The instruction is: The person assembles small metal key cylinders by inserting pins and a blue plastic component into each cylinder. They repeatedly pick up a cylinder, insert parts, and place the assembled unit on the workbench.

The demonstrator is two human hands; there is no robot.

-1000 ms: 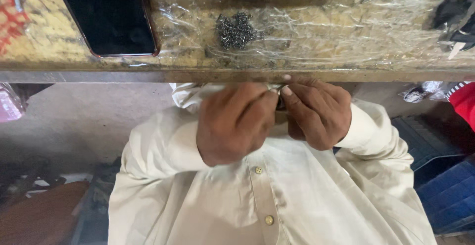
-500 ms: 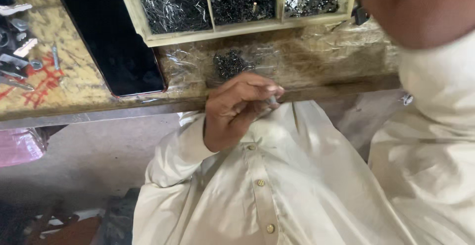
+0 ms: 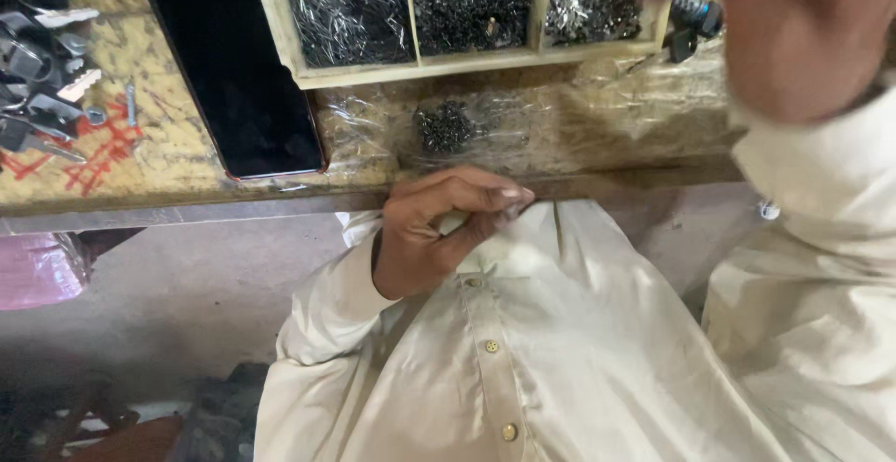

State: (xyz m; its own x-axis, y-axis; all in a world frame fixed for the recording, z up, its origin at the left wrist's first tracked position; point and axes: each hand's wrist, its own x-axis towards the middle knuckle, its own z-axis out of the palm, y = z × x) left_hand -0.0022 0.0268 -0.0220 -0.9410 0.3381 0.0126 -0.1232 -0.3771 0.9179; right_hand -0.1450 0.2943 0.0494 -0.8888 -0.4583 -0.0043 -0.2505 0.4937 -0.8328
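Note:
My left hand (image 3: 439, 229) rests against the chest of my cream shirt (image 3: 560, 350), just below the table's front edge (image 3: 187, 210). Its thumb and fingers are pinched together, and nothing shows between them. My right hand (image 3: 793, 33) is raised close to the camera at the top right. It is blurred, so its fingers cannot be made out. Its cream sleeve (image 3: 821, 238) hangs below it. A small pile of dark screws (image 3: 445, 126) lies under clear plastic on the table, just beyond my left hand.
A wooden tray (image 3: 420, 65) with three compartments of small metal parts stands at the back. A black phone (image 3: 233, 79) lies left of it, with keys (image 3: 37, 70) at the far left. A pink object (image 3: 37, 271) sits below the table.
One second ago both hands were pinched together at my chest. My right hand has since lifted up toward the camera, while my left stays pinched at the shirt. The view has shifted to show the tray.

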